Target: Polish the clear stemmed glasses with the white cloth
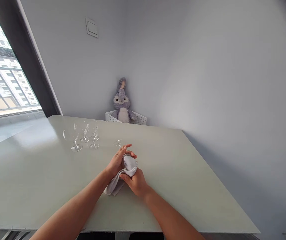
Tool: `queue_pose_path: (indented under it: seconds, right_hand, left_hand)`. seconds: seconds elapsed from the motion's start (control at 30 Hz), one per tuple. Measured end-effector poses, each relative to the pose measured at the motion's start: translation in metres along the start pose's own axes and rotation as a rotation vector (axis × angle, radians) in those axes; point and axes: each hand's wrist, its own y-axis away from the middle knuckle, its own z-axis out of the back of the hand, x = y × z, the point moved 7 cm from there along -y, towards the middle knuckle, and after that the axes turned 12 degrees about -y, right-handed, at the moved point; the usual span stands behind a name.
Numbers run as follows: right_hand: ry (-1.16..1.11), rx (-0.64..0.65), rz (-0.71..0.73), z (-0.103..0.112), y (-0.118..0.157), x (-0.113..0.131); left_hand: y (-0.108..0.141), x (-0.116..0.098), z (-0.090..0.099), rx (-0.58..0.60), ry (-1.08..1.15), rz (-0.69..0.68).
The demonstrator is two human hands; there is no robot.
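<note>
Above the table's middle my left hand (pixel 119 159) is wrapped round the bowl of a wine glass (pixel 119 143), whose clear foot and stem point away from me past the fingers. In my right hand (pixel 136 181) is a pale grey cloth (pixel 116 183). Part of that cloth is pushed into the glass's bowl, and the rest hangs below toward the left wrist. The right thumb lies over the cloth near the rim, while the other right fingers are mostly hidden.
Several clear wine glasses (pixel 76 147) stand upright at the left on the pale table (pixel 178 186). Behind the table's far edge, a grey plush rabbit (pixel 123 106) sits in a white perforated basket (pixel 141 119). Walls rise behind and right; a window (pixel 5 73) is at left.
</note>
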Motion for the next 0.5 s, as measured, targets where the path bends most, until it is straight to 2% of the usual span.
queue_pose_path:
  seconds: [0.07, 0.1, 0.17, 0.27, 0.37, 0.43, 0.5]
  right_hand:
    - [0.107, -0.06, 0.039, 0.004, 0.0, 0.004]
    - [0.072, -0.073, 0.01, 0.007, -0.001, 0.003]
    - [-0.152, -0.089, -0.107, 0.013, -0.007, -0.001]
    - [-0.603, -0.157, -0.264, 0.022, -0.013, -0.004]
    - [-0.844, -0.2, -0.342, 0.025, -0.015, -0.004]
    - [-0.83, -0.184, -0.339, 0.022, -0.014, -0.004]
    - [-0.677, -0.141, -0.264, 0.018, -0.012, -0.003]
  left_hand:
    - [0.001, 0.001, 0.001, -0.022, -0.024, 0.022]
    - [0.002, 0.0, 0.001, -0.024, -0.028, 0.024]
    - [0.003, -0.002, -0.002, 0.007, -0.013, 0.013]
    - [0.005, -0.003, -0.009, 0.124, -0.024, -0.002]
    - [0.004, -0.003, -0.011, 0.156, -0.112, -0.051]
    - [0.003, -0.001, -0.009, 0.132, -0.137, -0.053]
    - [0.003, 0.003, -0.007, 0.111, -0.111, -0.014]
